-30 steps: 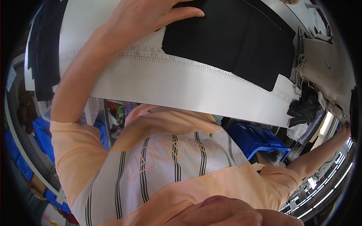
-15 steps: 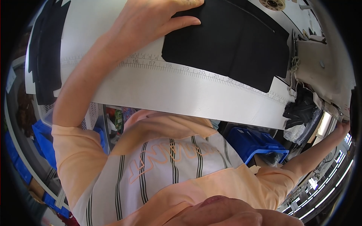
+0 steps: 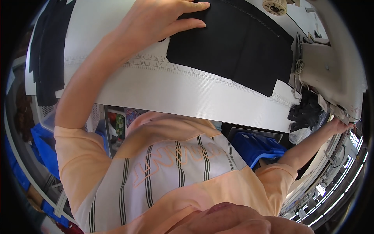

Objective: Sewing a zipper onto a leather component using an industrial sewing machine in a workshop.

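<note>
My left hand (image 3: 169, 17) lies on the left edge of a black fabric piece (image 3: 233, 46), its thumb and fingers stretched out and apart. The fabric lies flat on the white worktable (image 3: 175, 93), its lower edge over the printed ruler scale. A line of stitching runs along its upper side. Far to the right, my right hand (image 3: 339, 126) is up at the lower end of the pale sewing machine (image 3: 335, 70). Its fingers are small and partly hidden there, so their grip does not show.
Stacked black fabric pieces (image 3: 50, 50) lie at the table's left end. A dark bunch of scraps (image 3: 306, 109) hangs by the machine at the right edge. Below are a blue bin (image 3: 253, 146) and a white basket (image 3: 93, 119). A round dial (image 3: 274, 7) sits at the top.
My right hand has come inward and shows more fully beside the machine's end. The machine and the fabric's right side appear slightly further left. My left hand stays on the fabric.
</note>
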### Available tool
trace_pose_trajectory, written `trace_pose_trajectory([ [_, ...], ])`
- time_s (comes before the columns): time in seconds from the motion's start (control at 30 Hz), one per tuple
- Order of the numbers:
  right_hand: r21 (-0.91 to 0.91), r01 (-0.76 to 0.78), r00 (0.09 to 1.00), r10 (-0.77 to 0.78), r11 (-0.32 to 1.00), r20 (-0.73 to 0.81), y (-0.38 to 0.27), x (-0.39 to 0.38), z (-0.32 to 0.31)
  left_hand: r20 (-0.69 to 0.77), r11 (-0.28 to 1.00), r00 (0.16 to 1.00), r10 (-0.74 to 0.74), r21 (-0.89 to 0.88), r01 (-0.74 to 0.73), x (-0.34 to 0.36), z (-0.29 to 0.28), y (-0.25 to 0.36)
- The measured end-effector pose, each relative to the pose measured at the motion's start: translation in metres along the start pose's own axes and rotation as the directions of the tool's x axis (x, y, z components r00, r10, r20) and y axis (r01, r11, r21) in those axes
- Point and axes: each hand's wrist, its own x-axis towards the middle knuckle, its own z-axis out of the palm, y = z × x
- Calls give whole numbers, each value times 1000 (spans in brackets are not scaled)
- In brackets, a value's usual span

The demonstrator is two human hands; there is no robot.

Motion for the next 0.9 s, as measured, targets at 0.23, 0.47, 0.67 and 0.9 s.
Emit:
trace_pose_trajectory([
  [0.23, 27, -106, 990, 108, 994, -93, 0, -30, -9, -10, 1000, 1000, -8, 26, 8, -4, 10, -5],
  [0.47, -581, 575, 737, -673, 576, 63, -27, -138, 114, -54, 985, 998, -11, 170, 20, -10, 22, -9],
  [0.67, -361, 814, 344, 124, 454, 931, 65, -279, 269, -41, 993, 999, -35, 109, 40, -10, 23, -9],
  [0.9, -581, 675, 242, 608, 455, 756, 122, -237, 314, -8, 995, 998, -54, 88, 55, -6, 15, -12],
])
